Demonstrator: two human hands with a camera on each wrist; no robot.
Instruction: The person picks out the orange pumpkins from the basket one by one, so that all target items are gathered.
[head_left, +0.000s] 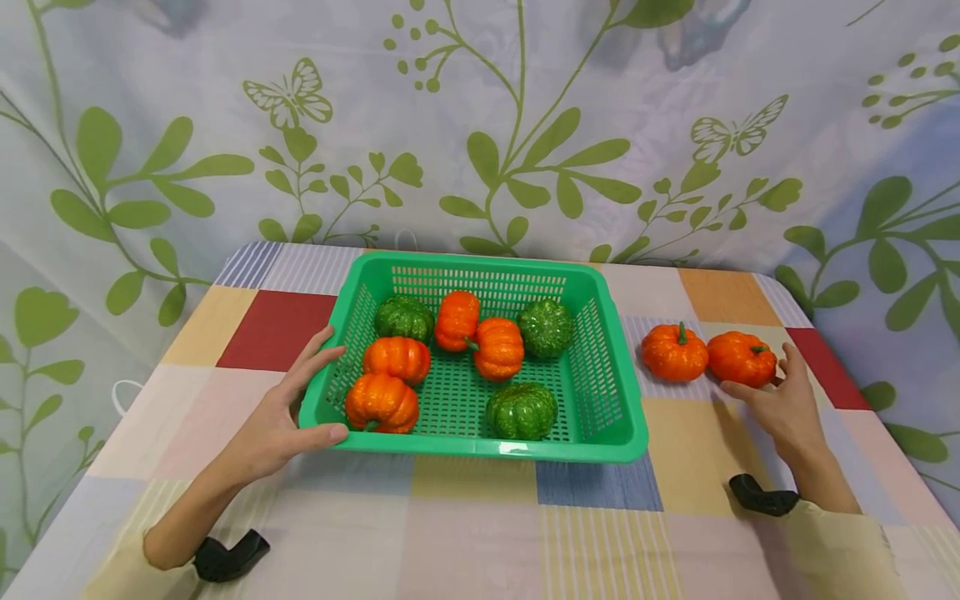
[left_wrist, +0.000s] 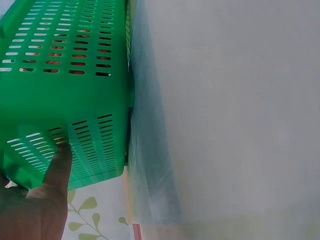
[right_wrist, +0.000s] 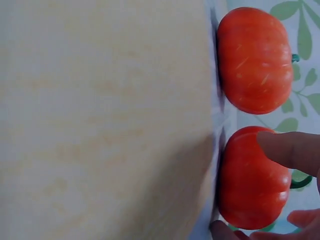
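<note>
Head view: we see the green basket (head_left: 450, 445) on the table (head_left: 472, 542), which wears a patchwork cloth. Inside we count four orange pumpkins (head_left: 498, 348) and three green pumpkins (head_left: 522, 411). Left grip (head_left: 276, 419) is on the basket's left end, digits spread and fairly straight, thumb at the near corner rim; not clenched, only touching. Right of the basket, on the table: inner pumpkin (head_left: 671, 354) and outer pumpkin (head_left: 738, 360), both orange, side by side. Right grip (head_left: 783, 410) grasps the outer pumpkin, thumb on the near side, fingers round the right side. We have a black wrist unit (head_left: 762, 496) by each sleeve. Leaf-print curtain (head_left: 465, 108) behind.

Left wrist view: basket's slotted outer walls fill the left; we see orange through the slots. One digit of the left grip lies straight against a wall.

Right wrist view: outer pumpkin low in frame, thumb over it, fingertips at its bottom edge. We can't tell how firm the hold is. Inner pumpkin sits above, slim gap between.
</note>
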